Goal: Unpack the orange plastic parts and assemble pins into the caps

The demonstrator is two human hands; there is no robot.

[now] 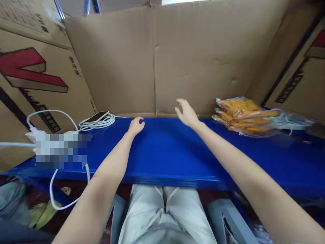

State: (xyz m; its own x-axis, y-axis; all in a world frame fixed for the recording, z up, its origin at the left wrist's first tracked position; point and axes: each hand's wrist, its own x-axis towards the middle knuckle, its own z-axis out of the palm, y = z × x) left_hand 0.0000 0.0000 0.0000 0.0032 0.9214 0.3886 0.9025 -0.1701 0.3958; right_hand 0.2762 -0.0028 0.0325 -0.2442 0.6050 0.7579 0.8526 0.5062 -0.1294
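- Hands: your left hand (136,126) rests on the blue table (165,152), fingers curled into a loose fist with nothing in it. Your right hand (186,113) hovers just above the table's far edge, fingers spread wide and empty.
- Packets: the bundle of orange packets (242,117) in clear wrap lies on the table to the right of your right hand. It is near that hand but not touching, and close against the cardboard wall (152,67).
- Axis: the bundle's long side runs left to right, roughly along the back wall, with its nearer end toward your right hand.
- Nearer hand: your right is clearly closer to the bundle; your left sits further off, with the right hand between it and the packets.
- Left side: a phone (97,117) lies on a coil of white cable (101,122), to the left of your left hand and apart from it. A white plug block (31,136) further left is mostly blurred.
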